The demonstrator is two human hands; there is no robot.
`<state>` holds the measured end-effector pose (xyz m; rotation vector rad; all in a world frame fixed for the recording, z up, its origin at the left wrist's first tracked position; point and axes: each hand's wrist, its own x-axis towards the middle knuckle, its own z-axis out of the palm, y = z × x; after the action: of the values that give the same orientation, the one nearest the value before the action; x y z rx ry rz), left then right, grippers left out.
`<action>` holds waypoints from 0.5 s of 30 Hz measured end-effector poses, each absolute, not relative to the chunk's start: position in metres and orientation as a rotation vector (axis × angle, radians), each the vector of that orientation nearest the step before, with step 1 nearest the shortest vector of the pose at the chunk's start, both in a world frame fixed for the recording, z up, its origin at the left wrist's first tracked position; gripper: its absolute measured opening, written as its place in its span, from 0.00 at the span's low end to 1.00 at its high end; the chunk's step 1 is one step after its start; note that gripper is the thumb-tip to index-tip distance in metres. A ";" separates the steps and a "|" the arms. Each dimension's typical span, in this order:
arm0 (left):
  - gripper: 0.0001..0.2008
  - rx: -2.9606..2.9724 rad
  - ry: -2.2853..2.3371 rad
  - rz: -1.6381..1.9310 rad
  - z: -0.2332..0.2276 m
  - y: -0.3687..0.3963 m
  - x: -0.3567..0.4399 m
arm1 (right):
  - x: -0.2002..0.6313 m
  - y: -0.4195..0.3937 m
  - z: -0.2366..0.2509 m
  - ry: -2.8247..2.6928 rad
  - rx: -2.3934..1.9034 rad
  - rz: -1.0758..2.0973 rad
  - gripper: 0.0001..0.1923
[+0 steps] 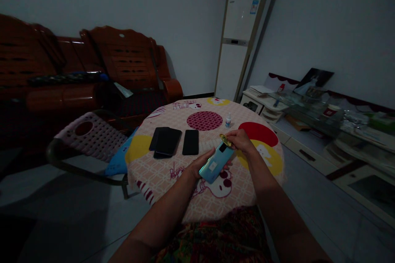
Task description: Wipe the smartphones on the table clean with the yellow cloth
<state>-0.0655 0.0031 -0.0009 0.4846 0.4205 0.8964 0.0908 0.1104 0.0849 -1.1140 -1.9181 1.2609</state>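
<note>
Your left hand (197, 166) grips a light blue phone (216, 162), back side up, above the round table (160, 176). Your right hand (242, 140) pinches a small yellow cloth (225, 139) against its top end. 2 stacked dark phones (166, 142) and 1 black phone (190, 142) lie nearby, beside a small bottle (228, 120).

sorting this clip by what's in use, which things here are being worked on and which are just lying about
In use:
- light blue phone, back up, held in left hand
- small yellow cloth, pinched in right hand at the phone's top

Lying about:
- three black phones
- small clear dropper bottle
- patterned round tablecloth
</note>
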 end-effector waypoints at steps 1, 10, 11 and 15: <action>0.35 0.464 0.419 0.899 -0.001 0.003 -0.066 | 0.091 0.110 0.085 -1.940 -1.127 1.216 0.09; 0.25 0.368 0.533 0.940 0.009 0.003 -0.060 | 0.084 0.101 0.088 -2.265 -1.008 0.524 0.12; 0.23 0.371 0.551 0.956 0.009 0.004 -0.059 | 0.083 0.099 0.089 -2.311 -0.991 0.465 0.12; 0.17 0.371 0.536 1.021 0.004 0.009 -0.057 | 0.081 0.085 0.094 -2.430 -0.958 0.331 0.14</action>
<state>-0.0569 0.0093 0.0044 0.3712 0.5362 1.0207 0.0811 0.0848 0.0936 -0.9583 -2.4303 0.3314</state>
